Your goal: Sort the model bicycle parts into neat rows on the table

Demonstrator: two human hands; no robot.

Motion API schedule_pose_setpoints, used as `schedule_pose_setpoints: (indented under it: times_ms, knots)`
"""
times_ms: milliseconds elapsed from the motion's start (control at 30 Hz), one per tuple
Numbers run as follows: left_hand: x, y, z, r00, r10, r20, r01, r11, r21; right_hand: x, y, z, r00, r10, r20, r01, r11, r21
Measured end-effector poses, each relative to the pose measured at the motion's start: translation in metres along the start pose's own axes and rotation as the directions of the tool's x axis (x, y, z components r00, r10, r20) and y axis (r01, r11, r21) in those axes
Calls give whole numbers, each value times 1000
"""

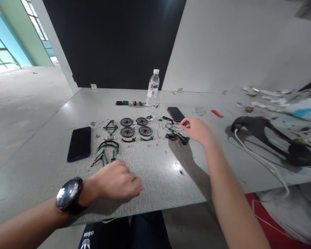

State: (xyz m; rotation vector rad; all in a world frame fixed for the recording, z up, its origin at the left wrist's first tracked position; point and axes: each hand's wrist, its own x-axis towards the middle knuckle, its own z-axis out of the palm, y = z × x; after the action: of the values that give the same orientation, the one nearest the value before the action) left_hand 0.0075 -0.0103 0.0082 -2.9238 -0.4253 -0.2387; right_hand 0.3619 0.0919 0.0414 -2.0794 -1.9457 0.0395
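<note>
My left hand (118, 180), with a dark watch on its wrist, rests on the grey table (155, 166) near the front edge, fingers curled under, nothing visible in them. My right hand (196, 130) reaches to the middle right, fingertips pinched above a cluster of small green and black parts (176, 135); what it pinches is too small to name. Laid out between the hands are several small black wheels (136, 126), a green frame piece (111, 126) and curved black and green pieces (107, 147).
A dark blue phone (79, 143) lies at the left and a black phone (175, 113) behind my right hand. A clear water bottle (152, 88) stands at the back. Black headgear with a white cable (272, 138) lies at the right, and a red item (217, 113) beyond.
</note>
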Motion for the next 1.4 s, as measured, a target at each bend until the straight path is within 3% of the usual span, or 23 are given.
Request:
schedule_pose_setpoints:
  times_ms: [200, 367, 600, 767, 967, 1233, 1400]
  knots:
    - [0, 16, 2, 998, 58, 25, -55, 993, -106, 13, 18, 16, 985, 22, 169, -25, 1000, 15]
    - [-2, 20, 10, 994, 73, -86, -81, 992, -96, 21, 26, 21, 984, 50, 169, -51, 999, -2]
    - [-3, 23, 13, 994, 58, -97, -67, 993, -93, 23, 26, 23, 984, 45, 173, -45, 999, -2]
    - [-3, 24, 15, 992, 69, -105, -77, 994, -73, 22, 16, 19, 987, 31, 159, -30, 1000, -7]
    - [-4, 24, 17, 992, 76, -102, -82, 995, -63, 22, 12, 19, 970, 21, 244, -20, 1000, -7]
    - [-6, 25, 18, 990, 83, -114, -93, 992, -84, 19, 37, -1, 982, 109, 153, -106, 994, -26]
    - [-7, 25, 20, 987, 85, -138, -96, 992, -77, 15, 47, -4, 949, 139, 282, -140, 990, -17]
